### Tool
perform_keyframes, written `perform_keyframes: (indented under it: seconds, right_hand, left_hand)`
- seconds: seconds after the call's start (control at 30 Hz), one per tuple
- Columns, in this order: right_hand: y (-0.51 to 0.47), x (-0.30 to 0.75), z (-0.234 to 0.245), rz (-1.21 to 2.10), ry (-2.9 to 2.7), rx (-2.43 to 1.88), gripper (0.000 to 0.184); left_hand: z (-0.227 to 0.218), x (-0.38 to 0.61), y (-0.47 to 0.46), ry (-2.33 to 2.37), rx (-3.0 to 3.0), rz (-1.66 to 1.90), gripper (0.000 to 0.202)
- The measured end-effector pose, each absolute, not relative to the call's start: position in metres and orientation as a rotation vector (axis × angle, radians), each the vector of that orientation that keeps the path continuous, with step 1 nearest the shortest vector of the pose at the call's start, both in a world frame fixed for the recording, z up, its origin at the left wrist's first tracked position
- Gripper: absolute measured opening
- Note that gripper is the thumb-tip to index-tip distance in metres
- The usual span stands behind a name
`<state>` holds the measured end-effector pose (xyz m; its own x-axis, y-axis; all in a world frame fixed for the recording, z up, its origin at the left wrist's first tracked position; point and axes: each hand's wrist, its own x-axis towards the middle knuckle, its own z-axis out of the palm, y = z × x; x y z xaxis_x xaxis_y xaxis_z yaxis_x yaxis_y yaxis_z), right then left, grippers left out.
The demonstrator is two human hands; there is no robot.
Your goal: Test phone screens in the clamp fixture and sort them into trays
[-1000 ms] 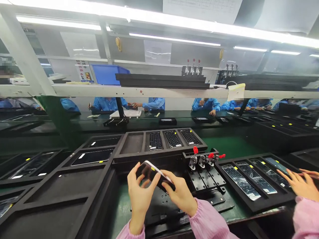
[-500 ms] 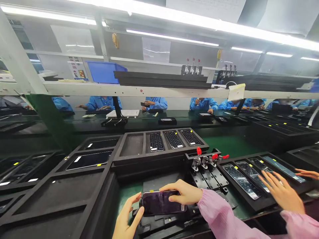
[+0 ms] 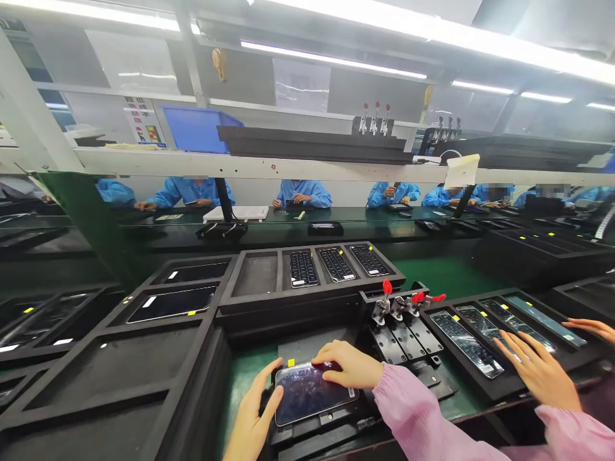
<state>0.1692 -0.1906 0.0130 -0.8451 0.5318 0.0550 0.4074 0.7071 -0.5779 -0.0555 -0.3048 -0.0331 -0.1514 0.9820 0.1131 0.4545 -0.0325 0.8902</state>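
A smartphone [image 3: 312,394] with a dark, glossy screen and a yellow tab [image 3: 291,363] at its upper edge lies over a black fixture [image 3: 307,435]. My left hand [image 3: 254,410] grips its left end, thumb at the edge and index finger by the upper corner. My right hand [image 3: 348,365], in a pink sleeve, is closed on the upper right edge, its thumb over the screen. How firmly the phone rests on the fixture is hidden. Behind my right hand stand toggle clamps [image 3: 384,310] with red tips.
A black foam tray [image 3: 254,301] holds several phones with yellow tabs. Another tray [image 3: 163,346] stands at left. At right, a co-worker's hands [image 3: 541,368] hover over a tray of phones [image 3: 466,342]. People in blue sit beyond the shelf [image 3: 307,168].
The smartphone has tipped, showing more of its screen and more reflections. Both my hands stay on it, with the right fingers shifted slightly. The co-worker's hands at right barely moved.
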Motion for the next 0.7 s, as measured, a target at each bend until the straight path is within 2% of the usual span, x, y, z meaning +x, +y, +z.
perform_keyframes:
  seconds: [0.2, 0.43, 0.53, 0.7]
  right_hand:
    - [-0.202, 0.172, 0.005, 0.756, -2.577, -0.924, 0.047]
    - [-0.235, 0.177, 0.004, 0.536, -2.598, -1.027, 0.023]
    - [-0.258, 0.184, 0.001, 0.542, -2.599, -1.003, 0.030]
    - [-0.276, 0.184, -0.033, 0.261, -2.288, -1.383, 0.037]
  left_hand:
    - [-0.030, -0.054, -0.297, 1.665, 1.500, 1.143, 0.043]
    - [-0.034, -0.053, -0.286, 1.645, 1.505, 1.134, 0.042]
    - [-0.038, -0.054, -0.283, 1.634, 1.504, 1.143, 0.041]
    - [-0.042, -0.054, -0.279, 1.643, 1.509, 1.103, 0.038]
